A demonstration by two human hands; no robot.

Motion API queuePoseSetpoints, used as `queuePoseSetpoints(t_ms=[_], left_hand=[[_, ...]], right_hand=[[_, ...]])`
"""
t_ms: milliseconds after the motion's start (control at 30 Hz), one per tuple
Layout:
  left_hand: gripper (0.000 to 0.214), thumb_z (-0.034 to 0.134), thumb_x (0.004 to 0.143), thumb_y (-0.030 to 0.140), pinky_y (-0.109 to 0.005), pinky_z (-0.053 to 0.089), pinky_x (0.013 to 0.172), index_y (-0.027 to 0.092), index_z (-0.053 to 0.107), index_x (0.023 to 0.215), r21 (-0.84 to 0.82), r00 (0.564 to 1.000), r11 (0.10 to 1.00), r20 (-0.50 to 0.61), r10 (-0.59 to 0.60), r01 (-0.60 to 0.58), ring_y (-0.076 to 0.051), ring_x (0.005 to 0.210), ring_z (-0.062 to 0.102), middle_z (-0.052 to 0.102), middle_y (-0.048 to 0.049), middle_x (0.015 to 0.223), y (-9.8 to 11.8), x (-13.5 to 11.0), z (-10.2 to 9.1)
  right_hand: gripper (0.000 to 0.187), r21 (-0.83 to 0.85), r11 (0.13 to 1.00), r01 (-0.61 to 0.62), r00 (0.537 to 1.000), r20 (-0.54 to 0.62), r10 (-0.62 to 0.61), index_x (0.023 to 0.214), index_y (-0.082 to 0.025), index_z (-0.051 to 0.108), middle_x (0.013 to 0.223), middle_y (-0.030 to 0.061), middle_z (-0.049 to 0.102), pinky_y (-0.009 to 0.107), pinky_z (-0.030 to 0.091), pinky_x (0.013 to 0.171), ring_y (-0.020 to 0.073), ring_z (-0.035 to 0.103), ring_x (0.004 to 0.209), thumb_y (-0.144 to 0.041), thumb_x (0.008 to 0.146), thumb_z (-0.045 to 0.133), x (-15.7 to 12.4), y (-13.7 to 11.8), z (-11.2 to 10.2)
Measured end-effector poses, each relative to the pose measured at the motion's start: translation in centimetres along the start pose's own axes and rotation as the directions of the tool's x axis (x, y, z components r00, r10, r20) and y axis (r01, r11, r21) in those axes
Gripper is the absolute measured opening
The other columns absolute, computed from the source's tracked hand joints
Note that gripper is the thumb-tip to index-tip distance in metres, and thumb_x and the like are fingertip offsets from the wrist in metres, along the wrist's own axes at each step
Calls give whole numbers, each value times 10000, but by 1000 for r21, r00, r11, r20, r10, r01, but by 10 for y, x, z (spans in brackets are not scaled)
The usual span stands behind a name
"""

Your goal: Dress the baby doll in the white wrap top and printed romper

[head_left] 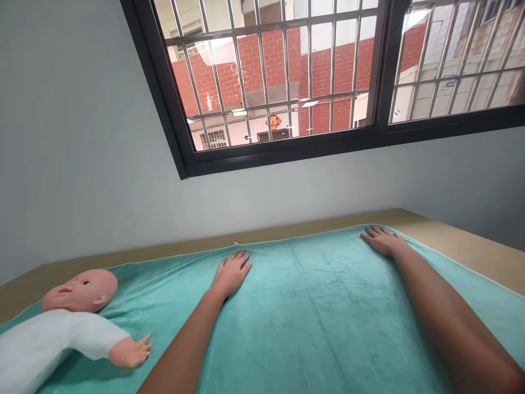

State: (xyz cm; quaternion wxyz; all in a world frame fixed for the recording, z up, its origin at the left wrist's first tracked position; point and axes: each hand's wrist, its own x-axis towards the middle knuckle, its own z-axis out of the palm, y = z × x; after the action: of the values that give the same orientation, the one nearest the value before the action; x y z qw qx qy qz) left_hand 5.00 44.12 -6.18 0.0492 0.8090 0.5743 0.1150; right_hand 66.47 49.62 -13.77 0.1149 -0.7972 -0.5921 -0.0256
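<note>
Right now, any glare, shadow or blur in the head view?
Head view: pale reflections on the window; head view: soft shadow on the teal cloth under the doll's arm; head view: left hand and right hand fairly crisp, right forearm softer toward the lower-right corner.

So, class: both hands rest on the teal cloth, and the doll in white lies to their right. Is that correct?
Not quite: in the head view, the doll in white lies to the left of the left hand and right hand, which do rest on the teal cloth.
</note>
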Motion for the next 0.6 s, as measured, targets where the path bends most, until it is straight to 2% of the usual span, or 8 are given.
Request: queuePoseSetpoints(t_ms=[200, 367, 600], left_hand=[[563, 251, 947, 556, -456, 170, 1179, 307, 429, 1419, -1, 998, 1000, -50, -28, 28, -225, 1444, 264, 323, -26, 1564, -2, 1, 1], [579, 223, 949, 578, -554, 126, 1162, 322, 387, 1441, 17, 996, 997, -49, -72, 73, -263, 1469, 186, 260, -40, 1588, -6, 5, 7], [598, 236, 931, 626, -569, 128, 1153, 344, 397, 1432, 41, 996, 996, -53, -75, 78, -285, 1452, 229, 303, -46, 1572, -12, 11, 13]], right_hand=[[808, -1, 1000, 2, 1000, -5, -2, 1505, -259, 284, 1590, 79, 238, 579, 144, 1134, 352, 226, 1427, -737, 858, 206, 1, 3, -2], [801, -17, 1000, 15, 1000, -3, -15, 1491, -200, 322, 1585, 125, 234, 560, 135, 1120, 351, 215, 1423, -709, 883, 207, -4, 0, -7], [745, -9, 999, 37, 999, -19, -38, 1461, -182, 381, 1564, 168, 265, 527, 157, 1088, 331, 234, 1399, -665, 913, 237, -12, -7, -17]])
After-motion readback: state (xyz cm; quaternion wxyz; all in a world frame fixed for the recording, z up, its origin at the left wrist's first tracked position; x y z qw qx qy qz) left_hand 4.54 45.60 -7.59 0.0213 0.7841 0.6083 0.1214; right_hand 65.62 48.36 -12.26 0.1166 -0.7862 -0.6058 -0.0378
